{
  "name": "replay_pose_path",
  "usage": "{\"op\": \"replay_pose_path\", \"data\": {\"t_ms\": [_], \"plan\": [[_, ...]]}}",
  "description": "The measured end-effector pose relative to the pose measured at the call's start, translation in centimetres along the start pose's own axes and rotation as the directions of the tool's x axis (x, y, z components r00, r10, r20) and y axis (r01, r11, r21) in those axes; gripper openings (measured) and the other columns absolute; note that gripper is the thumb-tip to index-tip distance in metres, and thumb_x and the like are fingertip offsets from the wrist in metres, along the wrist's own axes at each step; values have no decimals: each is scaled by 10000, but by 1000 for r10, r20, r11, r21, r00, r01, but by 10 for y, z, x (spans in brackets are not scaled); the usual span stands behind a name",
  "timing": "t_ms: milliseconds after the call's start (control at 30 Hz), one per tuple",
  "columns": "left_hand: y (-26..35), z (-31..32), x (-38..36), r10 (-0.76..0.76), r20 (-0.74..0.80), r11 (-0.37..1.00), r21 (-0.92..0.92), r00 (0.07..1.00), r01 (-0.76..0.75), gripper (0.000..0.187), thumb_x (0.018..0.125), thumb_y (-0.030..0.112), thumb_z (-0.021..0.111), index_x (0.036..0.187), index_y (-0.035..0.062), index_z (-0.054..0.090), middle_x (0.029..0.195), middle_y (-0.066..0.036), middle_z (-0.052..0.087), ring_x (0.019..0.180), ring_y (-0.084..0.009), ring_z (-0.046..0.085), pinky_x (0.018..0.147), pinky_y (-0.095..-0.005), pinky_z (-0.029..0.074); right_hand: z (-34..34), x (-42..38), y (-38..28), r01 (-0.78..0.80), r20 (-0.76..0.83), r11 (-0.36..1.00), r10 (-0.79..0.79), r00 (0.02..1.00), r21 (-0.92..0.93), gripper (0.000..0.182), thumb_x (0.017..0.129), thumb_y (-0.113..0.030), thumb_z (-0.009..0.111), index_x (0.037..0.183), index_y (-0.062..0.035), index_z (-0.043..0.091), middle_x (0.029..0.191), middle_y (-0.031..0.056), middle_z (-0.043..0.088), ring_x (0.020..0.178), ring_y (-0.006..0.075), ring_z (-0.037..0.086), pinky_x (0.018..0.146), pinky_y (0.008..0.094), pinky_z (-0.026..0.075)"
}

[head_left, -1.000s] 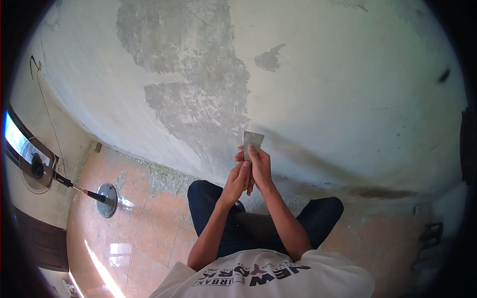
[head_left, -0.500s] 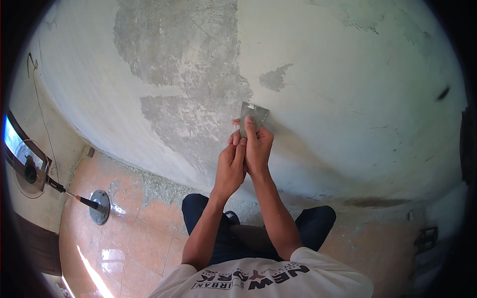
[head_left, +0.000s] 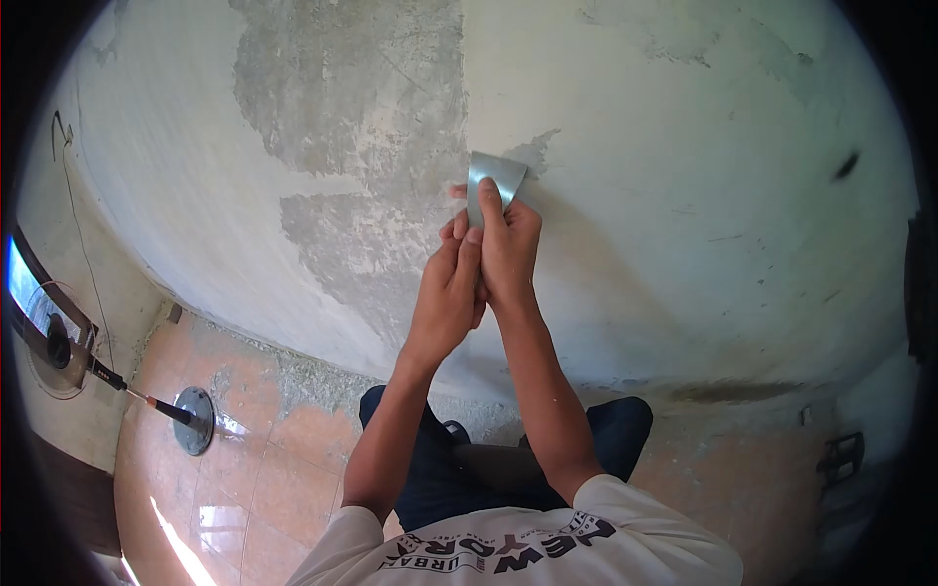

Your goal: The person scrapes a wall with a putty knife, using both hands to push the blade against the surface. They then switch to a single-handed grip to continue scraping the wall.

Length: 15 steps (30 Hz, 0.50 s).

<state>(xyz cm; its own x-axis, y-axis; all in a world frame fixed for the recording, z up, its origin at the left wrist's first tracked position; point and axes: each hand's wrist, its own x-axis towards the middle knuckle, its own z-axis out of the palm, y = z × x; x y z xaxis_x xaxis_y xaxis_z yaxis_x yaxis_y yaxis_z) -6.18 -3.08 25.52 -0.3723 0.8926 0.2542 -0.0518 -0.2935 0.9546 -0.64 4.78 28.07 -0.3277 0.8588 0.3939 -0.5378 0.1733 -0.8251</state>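
A metal scraper point(head_left: 496, 178) with a wide flat blade lies against the wall point(head_left: 606, 127), its broad edge pointing up at the border between bare grey plaster point(head_left: 342, 88) and pale paint. My right hand point(head_left: 510, 239) is wrapped round the scraper, thumb flat along the blade. Just below and to the left, my left hand point(head_left: 449, 288) is closed at the scraper's lower end, touching my right hand. The handle is hidden by the fingers. A small grey patch point(head_left: 535, 148) shows beside the blade's upper right corner.
A standing fan point(head_left: 63, 352) with a round base point(head_left: 195, 422) is at the left on the tiled floor point(head_left: 293, 469). Scraped debris point(head_left: 313, 381) lies along the wall's foot. A dark object point(head_left: 840, 459) is at the far right. My bent knees are below the hands.
Both hands and the scraper have moved up the wall, so the blade now reaches the small grey patch. The white flakes seen earlier on the blade no longer show, and its surface looks brighter.
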Motion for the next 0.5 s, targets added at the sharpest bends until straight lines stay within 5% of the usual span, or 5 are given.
{"op": "replay_pose_path", "data": {"t_ms": [233, 267, 367, 400, 500], "plan": [[-26, 22, -26, -41, 89, 991, -123, 995, 52, 458, 1200, 368, 386, 1431, -1, 527, 669, 17, 506, 461, -70, 483, 383, -247, 375, -45, -22, 13, -133, -52, 987, 129, 990, -91, 450, 1135, -340, 575, 1142, 78, 741, 665, 69, 635, 690, 196, 718, 637, 325, 566], [-34, 20, -29, -66, 163, 989, -118, 984, 86, 464, 1204, 366, 368, 1472, 12, 503, 770, -37, 582, 611, -119, 608, 532, -276, 505, -52, -22, 11, -131, -62, 981, 123, 990, -143, 445, 1136, -338, 574, 1142, 74, 744, 663, 68, 638, 696, 196, 723, 643, 327, 574], [-87, 10, -29, 133, 143, 988, 57, 981, -143, 456, 1205, 371, 362, 1458, 29, 527, 930, -82, 655, 820, -158, 688, 750, -310, 569, -69, -20, -4, -121, -97, 972, 103, 990, -204, 441, 1139, -335, 569, 1112, 64, 756, 650, 63, 643, 657, 175, 707, 632, 314, 583], [-85, 0, -35, 39, 161, 998, 35, 986, -45, 445, 1204, 374, 368, 1415, 34, 565, 1040, -99, 691, 958, -175, 703, 885, -328, 558, -77, -18, -11, -82, -51, 955, 71, 996, -286, 447, 1138, -340, 569, 1099, 60, 764, 653, 68, 657, 625, 160, 694, 608, 304, 576], [-143, -38, -38, -46, -10, 995, 84, 999, 47, 362, 1187, 300, 435, 1314, 18, 623, 1009, -90, 713, 941, -159, 700, 826, -319, 558, -82, -11, -40, -40, -12, 904, 38, 999, -426, 443, 1136, -344, 575, 1070, 42, 781, 634, 61, 654, 524, 112, 615, 521, 286, 517]]}}
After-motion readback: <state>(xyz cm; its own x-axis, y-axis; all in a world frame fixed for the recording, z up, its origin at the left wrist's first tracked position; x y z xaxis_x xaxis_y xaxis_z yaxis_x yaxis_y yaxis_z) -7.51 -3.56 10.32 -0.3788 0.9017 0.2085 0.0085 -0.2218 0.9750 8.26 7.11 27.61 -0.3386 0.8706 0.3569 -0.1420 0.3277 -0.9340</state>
